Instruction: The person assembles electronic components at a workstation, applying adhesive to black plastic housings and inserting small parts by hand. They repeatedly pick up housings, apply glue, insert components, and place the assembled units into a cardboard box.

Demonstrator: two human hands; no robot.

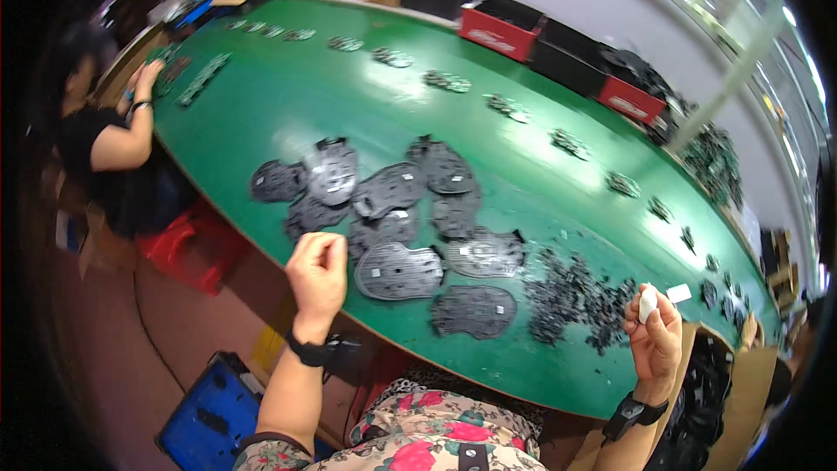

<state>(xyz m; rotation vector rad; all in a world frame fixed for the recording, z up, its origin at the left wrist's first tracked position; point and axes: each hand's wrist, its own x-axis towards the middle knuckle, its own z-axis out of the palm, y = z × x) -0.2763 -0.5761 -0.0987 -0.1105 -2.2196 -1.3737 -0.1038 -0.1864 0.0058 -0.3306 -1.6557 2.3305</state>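
My left hand (316, 281) is raised over the table's near edge, its fingers curled together; whatever is inside them is hidden. Just beyond it lie black plastic shell-like parts (399, 272) with rounded outlines, several of them bearing small white labels. My right hand (656, 344) is held up at the right with thumb and fingertips drawn together. A small white piece (647, 303) shows at its thumb; I cannot tell if it is worn or held. Beside that hand is a scattered pile of small black pieces (571, 296).
Green circuit boards (446, 81) lie in a long row of small stacks across the green table (288, 105). Red and black boxes (501, 28) line the back. A cardboard box (750, 397) of black parts stands at my right. A co-worker (113, 139) sits at left; another hand (748, 330) shows far right.
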